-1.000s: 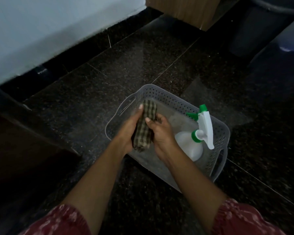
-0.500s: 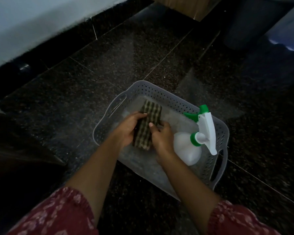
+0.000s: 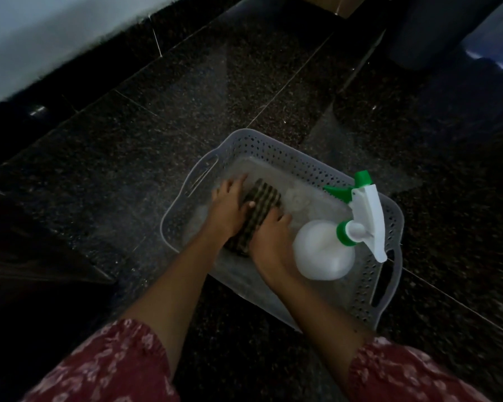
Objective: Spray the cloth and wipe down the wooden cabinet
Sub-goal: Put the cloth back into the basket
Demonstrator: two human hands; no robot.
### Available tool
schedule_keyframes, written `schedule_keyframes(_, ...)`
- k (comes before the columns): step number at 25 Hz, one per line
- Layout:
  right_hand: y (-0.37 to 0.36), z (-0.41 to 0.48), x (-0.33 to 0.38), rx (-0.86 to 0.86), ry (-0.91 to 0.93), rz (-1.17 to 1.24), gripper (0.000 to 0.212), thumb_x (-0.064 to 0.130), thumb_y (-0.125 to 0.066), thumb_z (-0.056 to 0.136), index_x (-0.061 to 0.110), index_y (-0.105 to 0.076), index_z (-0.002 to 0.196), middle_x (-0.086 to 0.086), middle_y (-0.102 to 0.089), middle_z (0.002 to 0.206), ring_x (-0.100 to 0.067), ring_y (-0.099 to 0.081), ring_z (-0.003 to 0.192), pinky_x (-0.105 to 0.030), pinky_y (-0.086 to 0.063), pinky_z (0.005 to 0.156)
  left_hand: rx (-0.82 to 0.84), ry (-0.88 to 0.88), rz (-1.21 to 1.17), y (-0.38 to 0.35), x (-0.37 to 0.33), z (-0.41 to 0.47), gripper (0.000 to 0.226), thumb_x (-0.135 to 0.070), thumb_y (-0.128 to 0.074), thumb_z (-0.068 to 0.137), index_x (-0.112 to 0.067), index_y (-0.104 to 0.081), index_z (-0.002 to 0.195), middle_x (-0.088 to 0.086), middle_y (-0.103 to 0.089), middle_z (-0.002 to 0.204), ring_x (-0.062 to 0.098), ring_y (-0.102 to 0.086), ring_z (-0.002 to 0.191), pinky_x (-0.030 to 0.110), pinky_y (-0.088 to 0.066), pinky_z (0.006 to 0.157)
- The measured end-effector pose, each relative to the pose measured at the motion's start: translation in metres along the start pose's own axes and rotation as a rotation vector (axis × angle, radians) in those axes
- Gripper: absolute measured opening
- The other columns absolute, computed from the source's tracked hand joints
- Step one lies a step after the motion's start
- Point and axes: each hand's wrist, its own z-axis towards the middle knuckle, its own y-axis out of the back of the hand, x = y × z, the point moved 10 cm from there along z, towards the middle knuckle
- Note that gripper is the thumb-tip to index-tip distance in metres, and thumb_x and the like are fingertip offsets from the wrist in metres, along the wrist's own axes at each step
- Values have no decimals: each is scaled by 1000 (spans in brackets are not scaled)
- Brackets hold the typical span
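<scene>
Green-and-dark checks mark the checked cloth (image 3: 262,210), folded into a thick pad and lying low inside a pale grey perforated basket (image 3: 276,147) at the centre of the frame. The left hand (image 3: 227,211) is on the cloth's left side: its thumb is hooked over the top of the fabric, while its fingers (image 3: 236,183) reach almost straight along the left edge towards the basket's handle slot. The right hand (image 3: 270,242) clasps the cloth from the lower right, its fingers (image 3: 280,219) curled onto the fabric's edge. Whether the cloth is pressed flat on the basket's bottom or held just above it is hard to tell in the dim light.

Just right of the right hand, a white spray bottle (image 3: 321,252) with a green collar, green nozzle tip and green trigger lies on its side in the same basket, its head resting on the right rim. The basket sits on a dark speckled stone floor (image 3: 186,97). A pale wall (image 3: 41,33) fills the upper left, and red patterned sleeves (image 3: 114,369) show along the bottom edge.
</scene>
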Motion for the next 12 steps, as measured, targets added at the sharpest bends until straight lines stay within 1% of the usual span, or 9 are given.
schedule_keyframes(1,2,-3,4,-17,51,-23,42,7,-39,94,1,-28,134,-21,-32,137,-35,-52,112,-38,-44,90,9,-73,105,7,-5,-1,60,-19,-48,95,-25,-22,149,8,-25,154,32,-25,139,39,-23,115)
schedule_keyframes(2,7,-5,9,-50,106,-37,43,8,-39,93,0,-28,134,-21,-31,138,-36,-48,115,-39,-44,90,66,-147,205,11,-9,-1,62,-20,-47,96,-30,-18,149,4,-17,157,31,-20,140,42,-22,116)
schedule_keyframes(3,11,-6,15,-79,165,-84,46,9,-39,94,0,-26,137,-21,-28,142,-38,-42,122,-41,-42,94,164,-216,333,10,-11,-1,65,-23,-46,96,-35,-10,149,1,-8,160,31,-15,143,46,-21,117)
schedule_keyframes(4,10,-6,21,-85,218,-175,52,11,-38,95,1,-19,142,-22,-20,148,-39,-32,130,-43,-37,101,271,-251,489,8,-11,-4,68,-28,-46,96,-37,-2,148,-3,0,161,30,-8,146,48,-17,118)
schedule_keyframes(6,-5,-2,24,10,290,-290,65,19,-39,96,2,-2,147,-18,1,158,-36,-7,144,-44,-21,114,456,-231,718,-3,0,-11,80,-42,-48,92,-34,9,148,-7,13,160,26,5,148,48,-8,120)
schedule_keyframes(7,-14,-1,21,82,284,-310,72,24,-42,95,3,3,147,-15,10,158,-33,3,146,-44,-14,117,520,-200,757,-10,7,-14,89,-48,-51,89,-31,12,149,-7,15,160,24,10,148,46,-4,119)
schedule_keyframes(8,-20,0,17,130,279,-313,78,28,-45,94,4,7,147,-14,15,158,-31,8,146,-43,-10,118,560,-183,763,-17,13,-16,98,-54,-55,84,-29,15,148,-7,17,160,22,13,148,45,-1,119)
schedule_keyframes(10,-24,2,11,161,267,-300,80,32,-44,94,6,11,146,-13,19,157,-28,13,146,-44,-10,119,577,-185,775,-27,20,-14,111,-62,-59,76,-29,20,147,-8,20,159,20,19,147,45,4,119)
schedule_keyframes(12,-26,1,11,170,266,-284,76,31,-40,96,6,12,146,-13,20,156,-28,15,146,-44,-13,119,589,-177,819,-29,26,-10,117,-64,-61,73,-29,23,146,-9,23,158,19,24,145,48,7,118)
